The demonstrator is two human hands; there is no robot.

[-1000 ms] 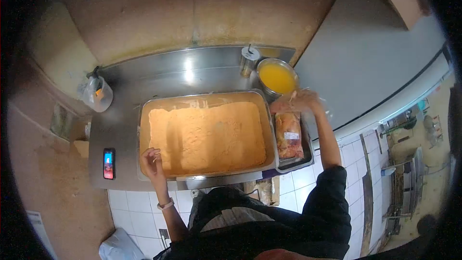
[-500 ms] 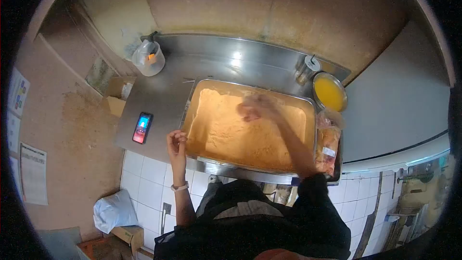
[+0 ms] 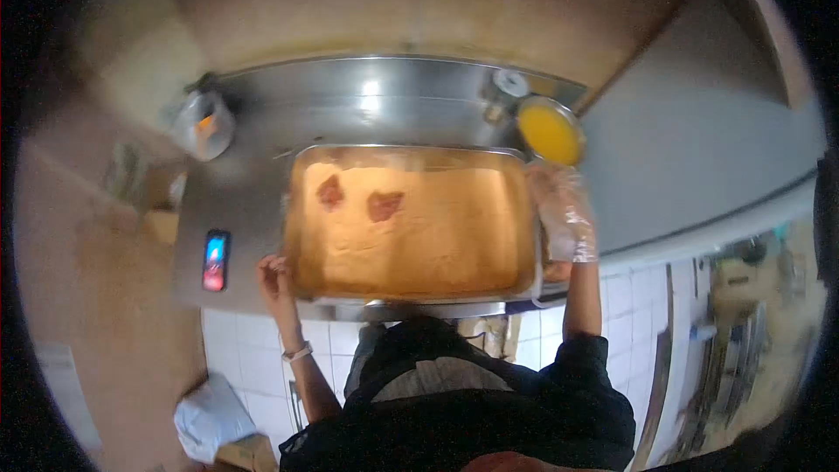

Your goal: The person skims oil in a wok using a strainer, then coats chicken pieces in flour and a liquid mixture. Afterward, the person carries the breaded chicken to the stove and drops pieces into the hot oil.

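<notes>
A large metal tray (image 3: 411, 297) holds a layer of pale orange, flour-like coating (image 3: 446, 236). Two reddish pieces, apparently raw meat, lie on it: one piece (image 3: 330, 192) near the left end and another piece (image 3: 384, 205) to its right. My left hand (image 3: 273, 275), fingers loosely curled and no object visible in them, is beside the tray's front left corner. At the right end, my right hand (image 3: 555, 205) is over the plastic bag of meat (image 3: 557, 272). Clear, shiny plastic covers that hand and wrist; its fingers are blurred and hidden.
A bowl of yellow liquid (image 3: 551, 131) stands behind my right hand, next to a lidded container (image 3: 509, 83). On the metal counter (image 3: 253, 183) to the left are a phone (image 3: 216, 260) and a white tub (image 3: 205, 127). A white sack (image 3: 212, 419) sits on the floor.
My right hand has moved from above the tray to the bag at its right. Two reddish pieces now show on the coating. My left hand stays by the tray's corner; the view has shifted.
</notes>
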